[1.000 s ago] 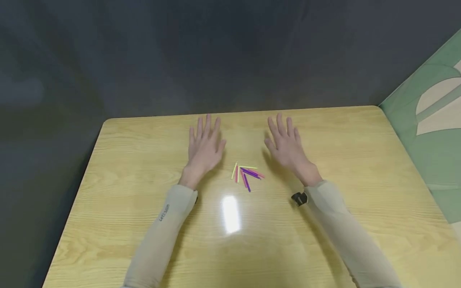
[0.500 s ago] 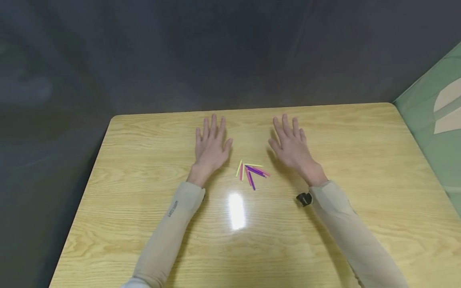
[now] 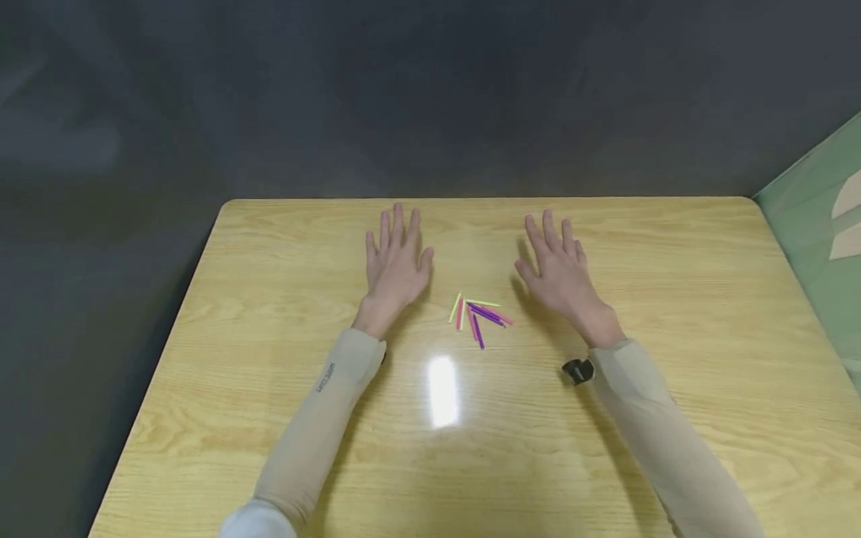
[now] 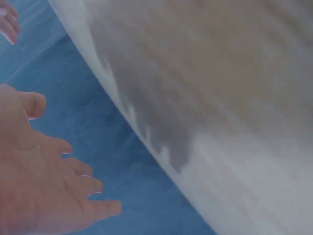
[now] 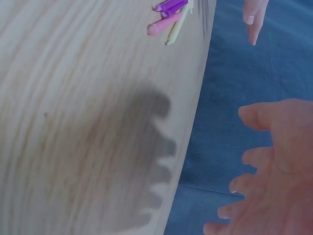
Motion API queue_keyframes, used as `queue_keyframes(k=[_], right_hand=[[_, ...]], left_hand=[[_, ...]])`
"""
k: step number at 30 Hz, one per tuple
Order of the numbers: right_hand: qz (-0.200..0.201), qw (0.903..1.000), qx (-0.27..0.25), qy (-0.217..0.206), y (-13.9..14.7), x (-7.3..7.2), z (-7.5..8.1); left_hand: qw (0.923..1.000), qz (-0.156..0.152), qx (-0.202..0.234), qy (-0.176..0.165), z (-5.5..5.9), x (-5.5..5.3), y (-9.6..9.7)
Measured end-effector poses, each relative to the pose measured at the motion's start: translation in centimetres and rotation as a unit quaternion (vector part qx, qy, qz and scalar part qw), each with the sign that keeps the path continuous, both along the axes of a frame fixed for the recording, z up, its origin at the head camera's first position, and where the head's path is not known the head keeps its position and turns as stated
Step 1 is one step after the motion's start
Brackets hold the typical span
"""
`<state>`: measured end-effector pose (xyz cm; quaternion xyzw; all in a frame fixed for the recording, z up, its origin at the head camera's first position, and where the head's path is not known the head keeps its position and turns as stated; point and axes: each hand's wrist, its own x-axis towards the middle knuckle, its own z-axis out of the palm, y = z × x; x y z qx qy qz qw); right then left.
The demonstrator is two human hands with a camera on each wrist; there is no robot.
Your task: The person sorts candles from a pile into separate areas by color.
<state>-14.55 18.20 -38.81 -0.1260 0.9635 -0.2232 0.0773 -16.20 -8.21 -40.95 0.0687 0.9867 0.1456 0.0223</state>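
Several thin sticks [image 3: 478,311] in yellow, pink and purple lie fanned out in a small overlapping pile on the wooden table. To their left, my left hand [image 3: 395,273] is held over the table with straight, spread fingers and holds nothing. My right hand [image 3: 560,276] mirrors it on the other side of the pile, fingers also spread and nothing in them. In the right wrist view, that hand's shadow falls on the tabletop, apart from the hand, and the ends of the purple, pink and yellow sticks [image 5: 171,14] show near the top.
The light wooden table [image 3: 309,254] ends at a rounded far edge against a dark cloth [image 3: 430,97]. On the right stands a green patterned surface [image 3: 800,217]. A bright light reflection shows on the tabletop below the sticks.
In the head view the table and sticks have shifted to the right as the camera turned. Both hands stay spread beside the pile, and the sticks keep their arrangement.
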Motion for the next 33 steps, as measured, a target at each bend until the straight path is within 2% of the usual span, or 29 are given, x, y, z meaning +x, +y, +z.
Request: queue_keyframes(k=[6,21,27,33], right_hand=[[-0.012,0.9999,-0.006,-0.004,0.6,0.4,0.4],[-0.014,0.9998,-0.007,0.010,-0.9,-0.4,0.6],[-0.022,0.9993,-0.021,0.024,-1.3,-0.4,0.4],[-0.023,0.9976,-0.039,0.052,-1.8,-0.5,0.3]], left_hand=[[0.9999,-0.009,-0.009,-0.008,1.2,-0.4,0.8],[0.9978,-0.045,-0.035,-0.034,2.2,-0.8,1.2],[0.9961,-0.052,-0.043,-0.056,2.7,-0.7,1.5],[0.9965,-0.049,-0.019,-0.065,2.8,0.1,1.9]])
